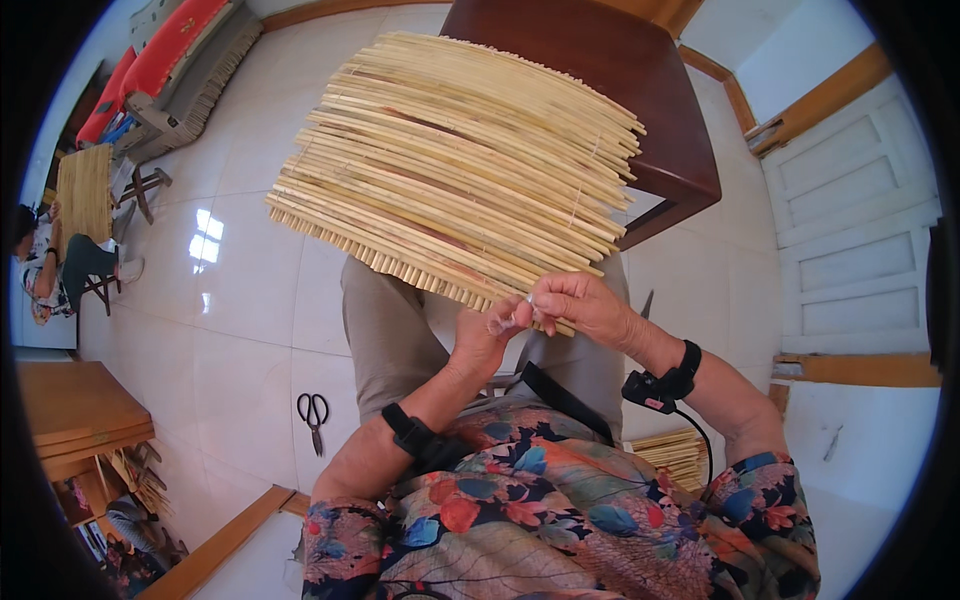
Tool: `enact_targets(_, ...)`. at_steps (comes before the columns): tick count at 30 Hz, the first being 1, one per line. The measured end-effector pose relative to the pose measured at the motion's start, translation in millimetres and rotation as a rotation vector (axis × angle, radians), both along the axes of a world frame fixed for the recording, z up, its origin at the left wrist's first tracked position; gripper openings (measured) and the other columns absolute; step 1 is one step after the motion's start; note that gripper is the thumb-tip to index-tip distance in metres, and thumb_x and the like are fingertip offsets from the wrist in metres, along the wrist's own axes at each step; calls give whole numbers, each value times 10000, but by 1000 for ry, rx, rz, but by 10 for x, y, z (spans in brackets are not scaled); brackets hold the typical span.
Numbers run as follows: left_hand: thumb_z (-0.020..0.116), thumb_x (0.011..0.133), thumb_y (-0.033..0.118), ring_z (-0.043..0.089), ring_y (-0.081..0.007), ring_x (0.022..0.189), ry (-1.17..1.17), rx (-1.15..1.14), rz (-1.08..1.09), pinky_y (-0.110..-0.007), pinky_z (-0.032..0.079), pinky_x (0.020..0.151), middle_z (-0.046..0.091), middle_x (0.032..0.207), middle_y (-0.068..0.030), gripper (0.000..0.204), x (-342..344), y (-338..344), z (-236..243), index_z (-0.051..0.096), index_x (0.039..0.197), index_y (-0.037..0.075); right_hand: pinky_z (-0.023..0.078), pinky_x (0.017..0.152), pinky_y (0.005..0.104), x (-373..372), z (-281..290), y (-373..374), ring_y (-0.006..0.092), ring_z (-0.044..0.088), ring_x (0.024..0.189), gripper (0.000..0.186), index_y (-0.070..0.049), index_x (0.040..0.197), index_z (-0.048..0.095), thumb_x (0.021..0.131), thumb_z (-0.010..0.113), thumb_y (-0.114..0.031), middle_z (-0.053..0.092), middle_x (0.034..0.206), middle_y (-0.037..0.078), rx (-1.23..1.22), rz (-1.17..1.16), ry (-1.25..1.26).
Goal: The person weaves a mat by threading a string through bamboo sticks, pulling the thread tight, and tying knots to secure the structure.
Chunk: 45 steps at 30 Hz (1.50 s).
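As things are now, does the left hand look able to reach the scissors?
Probably not directly: the left hand is busy with whitish thread by the mat, and the scissors lie lower, on the floor. Nothing covers them, so leaning down leftward might work.

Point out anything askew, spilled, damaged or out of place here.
The black-handled scissors lie loose on the tiled floor, left of the person's legs, an odd spot because they could be stepped on. Nothing looks spilled.

We cannot identify the whitish material (503,325) between the left hand (482,338) and right hand (588,305); it is too small. The mat (450,165) hides part of the table (645,75). We see the shirt (560,510) cut off below.
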<state>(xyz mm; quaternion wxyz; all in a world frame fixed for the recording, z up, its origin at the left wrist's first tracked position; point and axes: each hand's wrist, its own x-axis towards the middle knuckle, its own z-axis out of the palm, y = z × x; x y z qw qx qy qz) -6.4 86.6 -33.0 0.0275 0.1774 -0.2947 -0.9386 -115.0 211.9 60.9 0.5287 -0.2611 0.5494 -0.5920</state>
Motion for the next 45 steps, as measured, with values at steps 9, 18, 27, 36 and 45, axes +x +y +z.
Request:
enact_targets(9,577,762,23,584,-162,724,-234,-86,92,-283,494,623,578,859,-65,256,34,78,155,517,1011,12,385,549,181,300,58,-59,52,455,594,244,-34,758,530,903,494,-227,518,694,-5,249,-37,196)
enact_targets(18,612,749,12,591,-175,733,-125,-86,-19,-309,513,617,587,904,-71,352,46,-116,237,491,1080,14,442,641,208,170,211,71,75,520,652,225,-3,839,549,924,443,-183,579,812,29,181,72,212)
enact_targets(27,587,762,45,609,-186,845,-51,-192,-414,-306,514,733,604,982,-84,338,4,-752,484,513,1088,-3,450,680,215,257,183,22,83,532,744,237,3,905,557,935,421,-188,591,885,58,6,-69,335)
enact_targets(36,500,885,221,567,-155,929,-29,-202,-106,-304,488,743,569,1032,-86,351,139,-674,285,463,1131,-26,427,455,194,11,208,75,83,509,497,265,-26,860,528,935,415,-253,550,671,32,163,-486,48)
enact_targets(45,530,854,102,568,-124,866,-154,-374,-110,-257,467,755,566,1012,-75,264,294,-414,61,481,1090,-5,468,569,225,-656,612,232,121,547,683,297,45,1139,443,865,437,-70,571,894,122,145,-511,163)
